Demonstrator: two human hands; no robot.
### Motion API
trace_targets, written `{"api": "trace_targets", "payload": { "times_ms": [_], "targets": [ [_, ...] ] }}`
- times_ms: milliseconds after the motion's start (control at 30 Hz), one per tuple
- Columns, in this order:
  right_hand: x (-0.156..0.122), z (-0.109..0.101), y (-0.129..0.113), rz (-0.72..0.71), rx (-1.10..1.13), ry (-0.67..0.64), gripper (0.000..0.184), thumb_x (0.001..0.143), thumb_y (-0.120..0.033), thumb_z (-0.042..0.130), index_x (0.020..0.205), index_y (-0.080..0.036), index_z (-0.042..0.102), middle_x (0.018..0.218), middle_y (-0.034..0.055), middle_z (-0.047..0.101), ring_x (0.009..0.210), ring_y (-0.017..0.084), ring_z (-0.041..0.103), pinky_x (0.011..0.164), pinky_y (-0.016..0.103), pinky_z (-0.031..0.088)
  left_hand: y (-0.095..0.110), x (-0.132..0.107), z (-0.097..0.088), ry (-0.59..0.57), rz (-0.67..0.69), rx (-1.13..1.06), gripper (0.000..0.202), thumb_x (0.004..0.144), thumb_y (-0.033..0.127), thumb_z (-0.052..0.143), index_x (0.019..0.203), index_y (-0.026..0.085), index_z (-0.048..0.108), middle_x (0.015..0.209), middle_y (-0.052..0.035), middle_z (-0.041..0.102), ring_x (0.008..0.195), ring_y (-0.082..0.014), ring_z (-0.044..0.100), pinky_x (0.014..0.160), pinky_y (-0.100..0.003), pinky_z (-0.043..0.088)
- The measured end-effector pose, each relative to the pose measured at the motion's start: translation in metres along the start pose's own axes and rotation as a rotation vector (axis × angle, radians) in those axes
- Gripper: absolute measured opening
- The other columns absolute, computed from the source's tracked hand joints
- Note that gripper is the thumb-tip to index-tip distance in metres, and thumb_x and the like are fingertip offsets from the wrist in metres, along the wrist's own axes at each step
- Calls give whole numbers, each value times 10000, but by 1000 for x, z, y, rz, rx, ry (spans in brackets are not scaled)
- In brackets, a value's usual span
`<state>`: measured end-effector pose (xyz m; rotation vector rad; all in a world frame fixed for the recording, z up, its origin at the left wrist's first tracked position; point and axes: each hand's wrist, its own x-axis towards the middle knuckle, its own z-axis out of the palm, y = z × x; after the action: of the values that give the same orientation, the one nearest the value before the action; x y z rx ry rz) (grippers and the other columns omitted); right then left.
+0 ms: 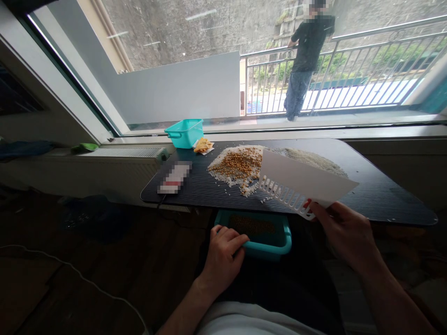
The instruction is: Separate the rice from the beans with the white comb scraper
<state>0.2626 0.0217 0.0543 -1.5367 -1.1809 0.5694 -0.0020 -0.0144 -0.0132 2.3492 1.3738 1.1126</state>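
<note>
My left hand [223, 255] is closed on the near rim of a teal basket [279, 244] held below the table's front edge; small brown beans lie inside it. My right hand [344, 230] grips the corner of a white slotted basket [302, 184], tilted over the table with its slotted wall facing down. Just left of it a heap of white rice mixed with yellow beans [239, 165] spreads on the dark table [384, 195]. More plain rice [314, 160] lies behind the white basket.
A second teal basket [185, 132] stands at the table's back left, with a small pile of yellow scraps [203, 145] beside it. A blurred flat object [173, 177] lies at the left. A cable [70, 270] crosses the floor. Outside the window a person [303, 60] stands at the balcony railing.
</note>
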Motion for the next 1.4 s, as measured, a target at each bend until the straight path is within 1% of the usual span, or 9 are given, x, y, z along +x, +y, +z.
{"api": "trace_targets", "payload": {
  "times_ms": [133, 233, 433, 600, 767, 967, 1167, 1267, 1400],
  "targets": [
    [-9, 4, 5, -12, 30, -84, 355, 706, -552, 756, 869, -239, 796, 734, 18, 789, 682, 244, 750, 607, 320, 613, 0, -1, 0, 10, 3, -6, 284, 838, 48, 524, 926, 228, 726, 823, -12, 700, 803, -190, 621, 921, -436, 365],
    [-10, 2, 11, -6, 26, -90, 360, 684, -555, 761, 838, -232, 798, 698, 20, 780, 649, 239, 737, 573, 308, 599, 0, -1, 0, 13, -1, -12, 290, 830, 48, 529, 935, 230, 729, 829, -18, 706, 804, -196, 623, 925, -444, 366],
    [2, -6, 6, 29, -44, 49, 316, 682, -501, 738, 831, -227, 790, 712, 30, 783, 676, 242, 740, 608, 316, 595, 0, 0, 1, 5, -10, -16, 274, 851, 70, 533, 923, 235, 740, 813, -24, 705, 786, -196, 615, 909, -439, 380],
    [11, 13, -8, -20, -27, 51, 248, 703, -462, 696, 756, -227, 753, 657, 20, 757, 620, 220, 718, 615, 314, 587, 2, 0, -1, -2, -23, 4, 300, 835, 53, 528, 922, 241, 744, 824, -29, 708, 797, -199, 616, 923, -443, 390],
    [12, 25, -3, -30, -65, 57, 236, 712, -443, 677, 769, -228, 757, 640, 19, 751, 581, 212, 702, 586, 307, 570, 2, 0, -1, -15, -27, 13, 280, 844, 61, 542, 927, 238, 743, 821, -26, 708, 798, -202, 623, 922, -446, 392],
    [14, 10, 7, 6, -109, 149, 264, 728, -423, 668, 844, -212, 776, 726, 37, 783, 645, 234, 727, 631, 329, 573, 2, 1, -1, -13, -22, 20, 287, 836, 56, 541, 934, 238, 740, 840, -26, 712, 807, -204, 627, 929, -445, 388],
    [19, -7, 15, -32, -195, 257, 249, 766, -423, 661, 868, -225, 772, 742, 40, 788, 750, 270, 755, 769, 392, 580, 2, 0, -1, 0, -1, 14, 302, 819, 34, 532, 920, 233, 736, 825, -20, 708, 793, -199, 627, 917, -440, 386],
    [11, -8, 15, -19, -147, 216, 257, 777, -440, 674, 887, -233, 780, 797, 39, 803, 744, 260, 761, 779, 384, 588, 2, 0, 0, 4, 0, 15, 298, 825, 39, 529, 919, 231, 737, 826, -21, 709, 789, -200, 627, 919, -449, 386],
    [-5, 3, 16, -46, -71, 100, 274, 736, -489, 722, 858, -253, 793, 774, 15, 805, 699, 251, 759, 676, 343, 604, 2, 0, 0, -8, -18, 19, 304, 825, 46, 526, 922, 239, 740, 833, -23, 713, 806, -206, 631, 928, -454, 391]
  ]
}}
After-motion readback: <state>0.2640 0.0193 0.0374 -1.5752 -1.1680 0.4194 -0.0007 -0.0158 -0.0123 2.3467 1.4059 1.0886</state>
